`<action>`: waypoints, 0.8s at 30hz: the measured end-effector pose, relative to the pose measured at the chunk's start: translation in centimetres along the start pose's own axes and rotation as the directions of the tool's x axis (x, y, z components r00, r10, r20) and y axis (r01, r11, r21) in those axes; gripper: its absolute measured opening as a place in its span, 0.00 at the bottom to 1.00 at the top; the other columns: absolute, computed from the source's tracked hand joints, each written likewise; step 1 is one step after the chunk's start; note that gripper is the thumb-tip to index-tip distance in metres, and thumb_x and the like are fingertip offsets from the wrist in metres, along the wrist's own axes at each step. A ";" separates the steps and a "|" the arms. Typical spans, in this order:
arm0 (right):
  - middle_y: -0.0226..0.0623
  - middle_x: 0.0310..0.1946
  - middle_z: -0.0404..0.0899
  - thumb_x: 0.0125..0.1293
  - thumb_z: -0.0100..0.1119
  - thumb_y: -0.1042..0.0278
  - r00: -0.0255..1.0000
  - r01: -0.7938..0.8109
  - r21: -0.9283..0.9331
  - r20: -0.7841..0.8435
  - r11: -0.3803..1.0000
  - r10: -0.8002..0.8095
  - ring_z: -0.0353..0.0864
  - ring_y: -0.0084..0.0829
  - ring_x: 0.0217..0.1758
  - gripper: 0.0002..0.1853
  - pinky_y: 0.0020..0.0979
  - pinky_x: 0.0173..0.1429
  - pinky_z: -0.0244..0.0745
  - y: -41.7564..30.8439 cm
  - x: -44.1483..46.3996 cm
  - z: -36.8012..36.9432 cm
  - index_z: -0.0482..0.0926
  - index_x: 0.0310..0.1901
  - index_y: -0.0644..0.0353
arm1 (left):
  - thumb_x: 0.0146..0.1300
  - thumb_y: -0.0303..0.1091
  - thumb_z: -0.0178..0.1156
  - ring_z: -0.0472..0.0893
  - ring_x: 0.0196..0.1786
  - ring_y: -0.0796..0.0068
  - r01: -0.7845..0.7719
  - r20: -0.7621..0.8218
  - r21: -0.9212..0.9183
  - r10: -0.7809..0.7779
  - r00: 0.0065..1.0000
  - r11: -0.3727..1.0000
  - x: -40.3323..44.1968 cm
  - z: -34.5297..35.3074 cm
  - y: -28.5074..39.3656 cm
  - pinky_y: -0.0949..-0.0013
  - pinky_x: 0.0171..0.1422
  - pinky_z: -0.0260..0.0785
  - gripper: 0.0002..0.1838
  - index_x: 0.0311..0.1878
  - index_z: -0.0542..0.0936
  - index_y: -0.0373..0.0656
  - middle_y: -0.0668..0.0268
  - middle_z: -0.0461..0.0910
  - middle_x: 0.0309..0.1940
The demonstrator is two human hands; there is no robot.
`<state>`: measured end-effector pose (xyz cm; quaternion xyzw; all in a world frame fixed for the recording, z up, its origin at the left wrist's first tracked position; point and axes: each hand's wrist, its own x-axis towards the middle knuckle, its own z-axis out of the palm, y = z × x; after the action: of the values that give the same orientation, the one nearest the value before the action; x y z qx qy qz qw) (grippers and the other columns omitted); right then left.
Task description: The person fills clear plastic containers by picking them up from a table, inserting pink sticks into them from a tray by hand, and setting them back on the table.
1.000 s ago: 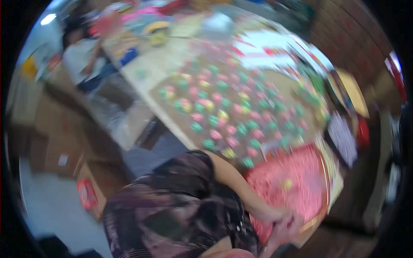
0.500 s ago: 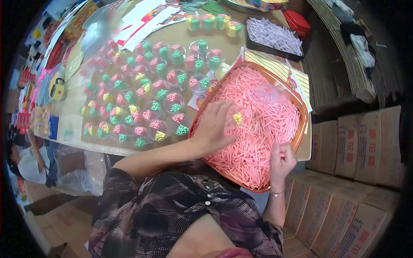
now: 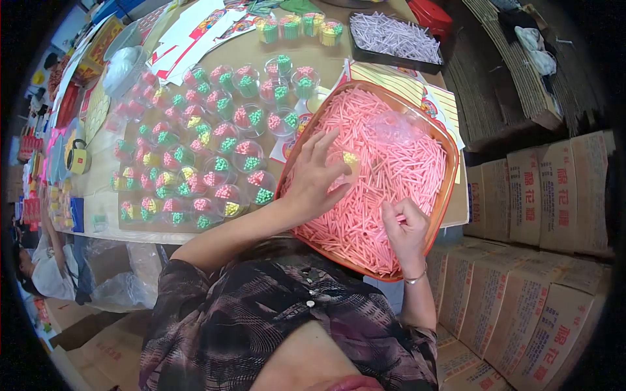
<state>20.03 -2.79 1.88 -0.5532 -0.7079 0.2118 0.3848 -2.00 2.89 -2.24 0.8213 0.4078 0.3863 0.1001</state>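
My left hand (image 3: 315, 180) is over the left part of an orange-rimmed tray (image 3: 450, 171), its fingers spread and thumb apart. Right beside its fingertips is a clear plastic cup (image 3: 355, 171) with a small bunch of yellow sticks (image 3: 349, 158) in it; whether the fingers touch it I cannot tell. Heaped pink sticks (image 3: 352, 225) fill the tray, with a crumpled clear plastic bag (image 3: 394, 130) on top. My right hand (image 3: 407, 229) is closed, thumb against curled fingers, above the sticks near the tray's right edge. What it pinches, if anything, is hidden.
Many clear cups (image 3: 249, 118) with pink, green and yellow sticks cover the table to the left. Several fuller cups (image 3: 291, 26) stand at the back, near a black tray (image 3: 394, 40) of pale lilac sticks. Cartons (image 3: 502, 293) are stacked at right. A person (image 3: 55, 270) is at far left.
My left hand's fingers have spread further and drawn back from the cup. My right hand has moved left and inward over the pink sticks, still closed. The whole view has shifted slightly.
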 end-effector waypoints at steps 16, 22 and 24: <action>0.29 0.17 0.68 0.63 0.63 0.72 0.986 0.155 -0.204 0.092 0.967 -0.139 0.62 0.23 0.18 0.14 0.26 0.23 0.61 0.5 0.2 0.7 0.71 0.22 0.58 | 0.46 0.23 0.70 0.74 0.61 0.64 0.461 0.300 -0.540 -0.351 0.887 0.704 0.4 1.1 -0.6 0.66 0.66 0.68 0.38 0.64 0.67 0.38 0.55 0.69 0.61; 0.27 0.18 0.69 0.64 0.63 0.72 0.980 -0.181 0.296 -0.025 0.938 0.197 0.63 0.19 0.20 0.13 0.24 0.26 0.61 0.0 1.5 -1.6 0.72 0.23 0.60 | 0.45 0.20 0.66 0.75 0.57 0.67 0.335 0.289 -0.634 -0.189 0.939 0.697 0.6 -0.5 1.4 0.67 0.64 0.69 0.37 0.64 0.67 0.38 0.58 0.71 0.58; 0.26 0.19 0.70 0.64 0.63 0.73 0.981 -0.164 0.354 -0.043 0.921 0.191 0.63 0.18 0.20 0.13 0.23 0.26 0.61 -0.8 2.5 -1.6 0.72 0.23 0.61 | 0.44 0.21 0.65 0.75 0.56 0.66 0.323 0.289 -0.668 -0.166 0.943 0.671 0.4 0.0 2.0 0.67 0.63 0.69 0.37 0.63 0.67 0.38 0.58 0.71 0.57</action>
<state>20.53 -0.89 4.22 -0.5457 -0.5907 0.3467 0.4827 -0.66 1.94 -1.08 0.6923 0.3227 0.4094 0.4990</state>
